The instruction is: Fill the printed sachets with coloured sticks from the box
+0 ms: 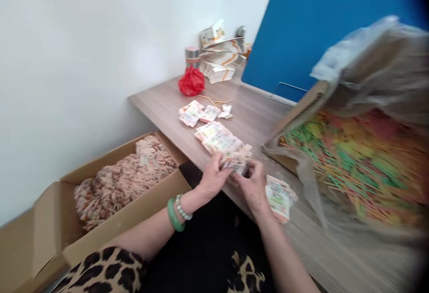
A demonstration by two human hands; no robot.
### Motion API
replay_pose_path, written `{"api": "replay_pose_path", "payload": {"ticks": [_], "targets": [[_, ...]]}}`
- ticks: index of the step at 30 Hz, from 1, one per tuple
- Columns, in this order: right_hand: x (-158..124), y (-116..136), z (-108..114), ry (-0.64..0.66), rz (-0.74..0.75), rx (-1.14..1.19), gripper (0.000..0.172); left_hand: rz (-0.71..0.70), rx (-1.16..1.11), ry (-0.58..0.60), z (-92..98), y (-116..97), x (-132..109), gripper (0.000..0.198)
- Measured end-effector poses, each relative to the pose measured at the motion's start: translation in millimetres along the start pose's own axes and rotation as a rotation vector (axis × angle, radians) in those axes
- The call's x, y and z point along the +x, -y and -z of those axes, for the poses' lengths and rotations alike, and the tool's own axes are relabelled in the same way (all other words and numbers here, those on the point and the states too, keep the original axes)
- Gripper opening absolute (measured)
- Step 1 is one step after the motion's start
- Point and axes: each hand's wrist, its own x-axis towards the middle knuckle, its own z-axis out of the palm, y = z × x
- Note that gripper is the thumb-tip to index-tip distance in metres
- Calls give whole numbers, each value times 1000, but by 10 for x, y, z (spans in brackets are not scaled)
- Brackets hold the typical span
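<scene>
Left hand and right hand both gripped small printed paper packets over wood-grain table; sorting step, next needing aligned stacking

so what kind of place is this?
Likely a small hand-packing workstation: wood-grain desk with printed paper packets, a cardboard box of colourful sticks, and an open floor carton of filled packets.

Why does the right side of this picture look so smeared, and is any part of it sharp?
Head view: the box of coloured sticks and its plastic wrap are motion-blurred, the corner darkened; both hands and the packets are soft; the red bag is clearer; daylight is even, without harsh glare.
</scene>
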Motion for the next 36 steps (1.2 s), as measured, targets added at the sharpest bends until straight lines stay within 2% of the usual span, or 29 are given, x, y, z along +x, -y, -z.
{"api": "replay_pose_path", "payload": {"ticks": [3, 5, 6, 9, 12, 16, 18, 21, 23, 26, 29, 32, 34, 36], "targets": [[39, -1, -14, 59, 22, 201, 101, -12, -243, -12, 12, 129, -7, 24], [81, 17, 21, 121, -6, 268, 115, -26, -322, -23, 16, 173, 1, 31], [96, 31, 46, 159, -27, 291, 115, -39, -324, -18, 21, 180, 0, 35], [108, 71, 111, 264, -35, 314, 95, -89, -264, 23, 49, 180, -29, 38], [89, 85, 148, 250, 39, 237, 72, -138, -157, 37, 69, 187, -63, 33], [29, 83, 165, 106, 151, 82, 68, -227, -46, 32, 64, 160, -64, 27], [-18, 78, 160, 105, 180, 99, 60, -272, -26, 38, 52, 113, -56, 26], [-112, 55, 140, 154, 135, 227, 53, -314, -13, 40, 34, 40, -71, 23], [-191, 26, 132, 143, 130, 267, 52, -328, -3, 46, 29, 15, -116, 22], [-308, -16, 148, 104, 188, 210, 54, -316, -46, 89, 28, 13, -223, 21], [-373, -31, 183, 132, 183, 214, 67, -211, -113, 115, 27, 16, -320, 26], [-367, -31, 216, 190, 130, 373, 83, -104, -157, 84, 28, 14, -357, 36], [-346, -31, 236, 215, 113, 406, 79, -75, -208, 114, 40, 19, -346, 38], [-335, -30, 251, 236, 101, 337, 67, -55, -275, 179, 64, 27, -317, 39]]}}
